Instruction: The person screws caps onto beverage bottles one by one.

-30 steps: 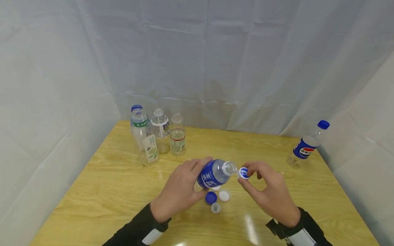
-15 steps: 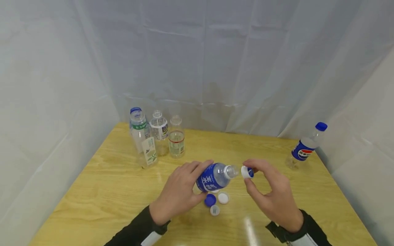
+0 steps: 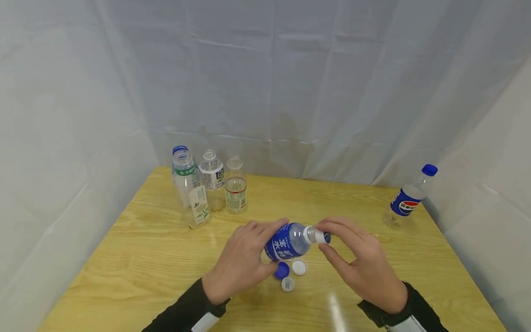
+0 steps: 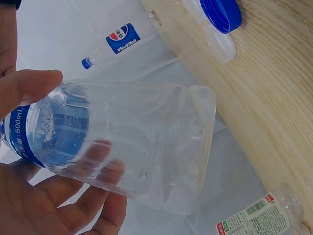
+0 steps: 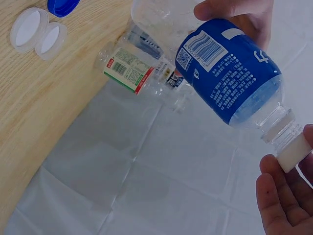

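Tilted over the table, a clear plastic bottle [image 3: 286, 241] with a blue label is gripped round its body by my left hand [image 3: 244, 258]. Its neck points right. My right hand [image 3: 365, 265] pinches a white cap [image 3: 320, 237] with a blue top between thumb and fingers, at the bottle's mouth. In the right wrist view the cap [image 5: 294, 152] meets the threaded neck; how far it is screwed on I cannot tell. Under the bottle lie several loose caps, among them a blue cap [image 3: 282, 270], a white cap [image 3: 299, 267] and a translucent cap [image 3: 288, 284].
Several uncapped clear bottles stand at the back left, including a green-banded bottle [image 3: 191, 193], a white-labelled bottle [image 3: 213, 177] and a red-striped bottle [image 3: 235, 191]. A capped Pepsi bottle [image 3: 406, 200] stands at the back right. A grey-white sheet [image 3: 269, 92] hangs behind the wooden table [image 3: 124, 258].
My right hand first drew slightly right and turned the cap so its open side faced the bottle, then moved left, bringing it onto the mouth. My left hand kept its grip almost in place.
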The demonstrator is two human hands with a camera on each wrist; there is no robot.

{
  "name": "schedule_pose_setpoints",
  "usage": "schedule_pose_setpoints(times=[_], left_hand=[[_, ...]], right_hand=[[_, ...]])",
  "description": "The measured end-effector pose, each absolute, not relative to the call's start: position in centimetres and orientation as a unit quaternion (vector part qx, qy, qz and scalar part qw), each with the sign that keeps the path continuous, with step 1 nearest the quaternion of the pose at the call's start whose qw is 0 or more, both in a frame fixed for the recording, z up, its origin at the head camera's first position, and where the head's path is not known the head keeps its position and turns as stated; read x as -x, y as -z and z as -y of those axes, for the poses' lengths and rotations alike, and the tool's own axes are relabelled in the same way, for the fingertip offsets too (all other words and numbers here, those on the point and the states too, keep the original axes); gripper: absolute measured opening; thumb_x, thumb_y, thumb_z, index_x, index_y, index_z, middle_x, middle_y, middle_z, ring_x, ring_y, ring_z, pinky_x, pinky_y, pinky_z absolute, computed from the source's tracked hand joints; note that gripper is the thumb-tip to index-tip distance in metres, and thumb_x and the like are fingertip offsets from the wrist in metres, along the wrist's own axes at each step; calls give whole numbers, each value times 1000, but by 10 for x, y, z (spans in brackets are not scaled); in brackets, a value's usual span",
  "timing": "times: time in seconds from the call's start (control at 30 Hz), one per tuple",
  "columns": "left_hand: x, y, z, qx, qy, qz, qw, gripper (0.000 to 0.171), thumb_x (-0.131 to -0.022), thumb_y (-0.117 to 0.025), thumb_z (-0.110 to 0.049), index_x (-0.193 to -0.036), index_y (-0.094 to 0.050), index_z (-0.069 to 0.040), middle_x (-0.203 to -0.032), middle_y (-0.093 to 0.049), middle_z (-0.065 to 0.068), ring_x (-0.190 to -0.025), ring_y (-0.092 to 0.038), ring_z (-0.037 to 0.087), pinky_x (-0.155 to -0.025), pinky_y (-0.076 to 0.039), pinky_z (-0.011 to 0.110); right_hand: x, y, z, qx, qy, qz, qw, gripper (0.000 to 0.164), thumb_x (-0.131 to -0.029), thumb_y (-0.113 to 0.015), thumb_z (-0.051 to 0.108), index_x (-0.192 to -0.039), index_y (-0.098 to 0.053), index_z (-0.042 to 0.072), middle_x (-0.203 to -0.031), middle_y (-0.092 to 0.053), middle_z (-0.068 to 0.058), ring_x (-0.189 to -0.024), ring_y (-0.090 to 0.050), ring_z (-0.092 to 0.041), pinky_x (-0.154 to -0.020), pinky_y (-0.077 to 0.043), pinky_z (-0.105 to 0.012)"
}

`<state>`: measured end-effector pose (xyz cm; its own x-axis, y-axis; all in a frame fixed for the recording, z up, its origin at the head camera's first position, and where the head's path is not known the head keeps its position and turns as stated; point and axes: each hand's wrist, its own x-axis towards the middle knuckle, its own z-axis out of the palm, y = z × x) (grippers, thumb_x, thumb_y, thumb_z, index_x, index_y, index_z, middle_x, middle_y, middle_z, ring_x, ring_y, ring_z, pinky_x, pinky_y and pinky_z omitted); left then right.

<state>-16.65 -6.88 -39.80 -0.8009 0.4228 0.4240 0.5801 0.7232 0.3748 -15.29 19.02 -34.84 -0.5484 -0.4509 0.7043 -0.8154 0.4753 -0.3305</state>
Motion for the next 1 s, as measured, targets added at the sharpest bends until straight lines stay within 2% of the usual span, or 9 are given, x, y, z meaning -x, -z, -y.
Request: schedule_pose_setpoints(times=[0.2,0.37,0.53,0.77,1.0], left_hand=[[167,399,67,278,238,921,135,87,-73,-87,-37,-150,-46,-31,-130,-68,-4,-111,-61,16,-98,-51,43],[167,400,67,274,228,923,145,86,-72,-87,-36,-148,-48,-30,-127,-69,-4,-108,-61,16,-95,-51,42],[167,401,66,274,217,924,153,87,-70,-88,-35,-148,-49,-29,-124,-71,-3,-102,-61,15,-91,-52,39],[167,403,66,271,210,925,163,88,-68,-90,-33,-147,-51,-29,-122,-72,-4,-97,-60,14,-88,-53,38],[168,406,66,268,211,926,164,86,-66,-90,-33,-144,-54,-28,-122,-72,-4,-98,-61,15,-89,-53,39]], right_hand=[[152,350,-192,-377,-312,840,234,42,-85,-78,3,-125,-67,12,-123,-67,-1,-111,-66,-17,-100,-47,-13],[153,351,-194,-367,-293,857,213,41,-85,-79,6,-124,-68,14,-120,-68,2,-108,-68,-14,-95,-50,-14],[155,353,-192,-371,-288,855,222,41,-84,-80,5,-122,-68,16,-117,-69,5,-102,-69,-10,-87,-56,-20],[158,356,-195,-400,-298,840,214,44,-79,-80,-5,-117,-71,16,-119,-69,0,-107,-69,-16,-95,-50,-15],[160,361,-196,-401,-320,831,216,37,-78,-82,-1,-109,-76,18,-117,-70,-1,-104,-70,-17,-91,-52,-13]])
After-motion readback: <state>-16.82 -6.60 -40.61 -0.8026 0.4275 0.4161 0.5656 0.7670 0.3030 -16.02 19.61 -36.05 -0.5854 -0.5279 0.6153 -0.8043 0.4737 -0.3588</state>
